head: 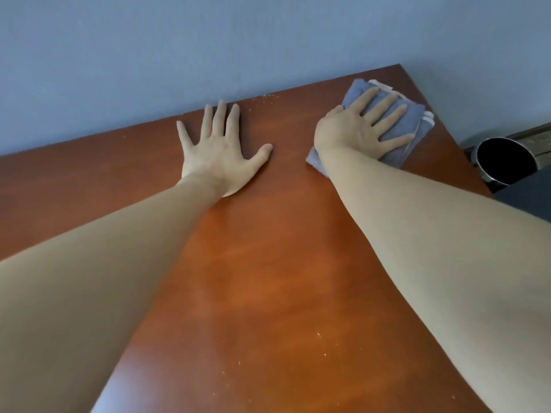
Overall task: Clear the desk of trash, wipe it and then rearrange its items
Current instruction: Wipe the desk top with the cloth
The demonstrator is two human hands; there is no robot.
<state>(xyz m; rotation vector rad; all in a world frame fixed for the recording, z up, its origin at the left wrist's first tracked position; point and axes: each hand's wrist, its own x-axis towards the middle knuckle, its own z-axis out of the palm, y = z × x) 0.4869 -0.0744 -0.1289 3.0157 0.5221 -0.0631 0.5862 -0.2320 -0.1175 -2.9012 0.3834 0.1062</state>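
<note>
1. Nearest the camera, the reddish wooden desk (268,278) carries a scatter of pale specks (319,333), so the wiping looks unfinished here.
2. Further in, the left hand (222,150) lies palm-down on bare wood, fingers straight and spread, holding nothing. It seems to be bracing the reach.
3. To its right and slightly beyond, the right hand (357,126) presses flat on a folded grey-blue cloth (356,90), fingers straight and fanned rather than curled round it. The cloth sits near the desk's far right corner.
4. The cloth looks soft, light and limp. It should slide easily under a flat palm but bunch if pushed by one edge, so pressing over its middle suits wiping and pinching a folded edge suits lifting.
5. At the far edge, fine crumbs (265,96) lie against the blue wall (208,49), between the two hands.
6. Off the right edge stands a dark, open bin (504,160).
</note>
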